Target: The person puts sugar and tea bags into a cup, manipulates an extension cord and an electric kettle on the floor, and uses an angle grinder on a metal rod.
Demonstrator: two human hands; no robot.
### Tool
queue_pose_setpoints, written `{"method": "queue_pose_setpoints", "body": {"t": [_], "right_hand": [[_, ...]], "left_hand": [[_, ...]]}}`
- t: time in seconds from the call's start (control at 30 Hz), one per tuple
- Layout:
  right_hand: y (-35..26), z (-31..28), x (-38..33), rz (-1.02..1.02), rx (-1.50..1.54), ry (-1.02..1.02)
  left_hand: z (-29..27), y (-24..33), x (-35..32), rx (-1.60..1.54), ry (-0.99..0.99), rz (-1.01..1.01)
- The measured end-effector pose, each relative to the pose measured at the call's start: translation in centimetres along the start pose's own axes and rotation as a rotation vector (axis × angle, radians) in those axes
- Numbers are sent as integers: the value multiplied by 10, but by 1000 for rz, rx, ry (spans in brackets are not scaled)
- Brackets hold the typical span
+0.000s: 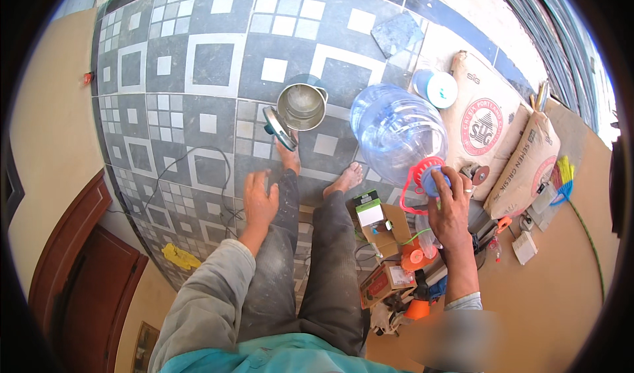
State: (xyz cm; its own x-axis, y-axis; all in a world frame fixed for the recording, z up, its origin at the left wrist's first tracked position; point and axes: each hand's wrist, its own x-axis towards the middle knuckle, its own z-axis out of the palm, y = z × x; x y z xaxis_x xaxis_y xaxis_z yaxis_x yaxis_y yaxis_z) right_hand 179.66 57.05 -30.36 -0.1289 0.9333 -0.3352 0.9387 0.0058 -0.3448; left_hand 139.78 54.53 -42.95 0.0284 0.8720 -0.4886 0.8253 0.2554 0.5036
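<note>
My right hand is closed round the blue cap at the neck of a large clear water jug. A red-pink carrying handle circles the jug's neck beside my fingers. My left hand hovers over the floor by my left leg, fingers stretched out and nothing in it. Ahead of it stands an open metal pot. Its round lid, with a dark knob, leans beside the pot close to my left foot. I cannot tell exactly what the lid rests on.
Paper cement sacks and a white-topped container stand at the right. Near my right leg are an open cardboard box, cords and tools. A black cable crosses the tiles; a yellow cloth lies at left.
</note>
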Motion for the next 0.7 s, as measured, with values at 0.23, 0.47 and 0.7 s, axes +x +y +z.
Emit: {"method": "queue_pose_setpoints", "body": {"t": [0.23,0.47,0.7], "right_hand": [[-6,2,0,104,21,-1],[-13,-2,0,169,-56,-15],[-14,3,-5,361,71,-30]], "left_hand": [[21,-32,113,56,129,116],[60,-51,166,-329,-305,-24],[86,-86,179,-1080,-418,-308]]}}
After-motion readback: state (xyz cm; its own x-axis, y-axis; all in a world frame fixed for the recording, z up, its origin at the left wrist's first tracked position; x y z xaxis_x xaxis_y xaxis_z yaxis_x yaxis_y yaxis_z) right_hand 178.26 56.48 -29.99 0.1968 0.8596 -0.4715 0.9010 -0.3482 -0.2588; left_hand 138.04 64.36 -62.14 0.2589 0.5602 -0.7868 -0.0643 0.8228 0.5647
